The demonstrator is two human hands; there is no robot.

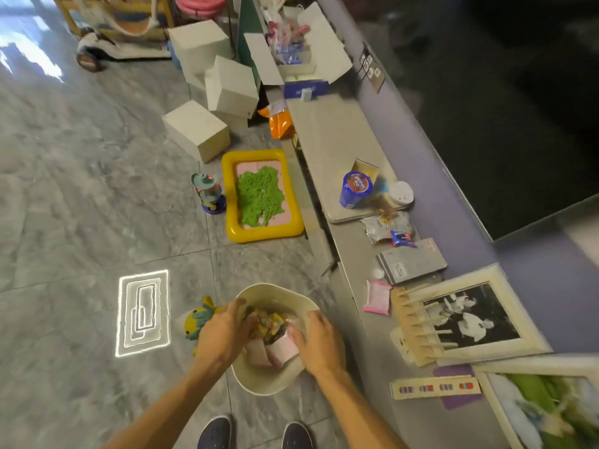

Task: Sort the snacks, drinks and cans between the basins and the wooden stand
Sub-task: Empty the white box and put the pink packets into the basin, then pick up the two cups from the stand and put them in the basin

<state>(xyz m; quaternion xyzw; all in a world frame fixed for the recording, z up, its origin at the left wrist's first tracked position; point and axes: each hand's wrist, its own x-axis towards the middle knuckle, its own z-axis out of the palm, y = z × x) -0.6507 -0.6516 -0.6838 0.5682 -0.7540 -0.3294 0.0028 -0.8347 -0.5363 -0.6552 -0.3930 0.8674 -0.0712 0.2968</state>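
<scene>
A cream basin (pixel 259 379) is held above the grey floor between my two hands. It holds several snack packets, among them pink cartons (pixel 280 350) and yellow wrappers (pixel 270 320). My left hand (pixel 223 332) grips the basin's left rim. My right hand (pixel 319 343) grips the right rim, its thumb against a pink carton. On the low ledge to the right lie a blue cup (pixel 356 189), silver snack bags (pixel 384 225), a small blue packet (pixel 402 238) and a pink packet (pixel 377 298). A wooden stand (pixel 416 325) with pegs leans on a picture frame.
A yellow inflatable tray (pixel 233 202) of green sand sits on the floor ahead, with a toy (pixel 209 194) and white boxes (pixel 196 129) beyond. A yellow plush toy (pixel 194 322) lies left of the basin. Picture frames (pixel 525 338) and a grey box (pixel 410 260) crowd the ledge.
</scene>
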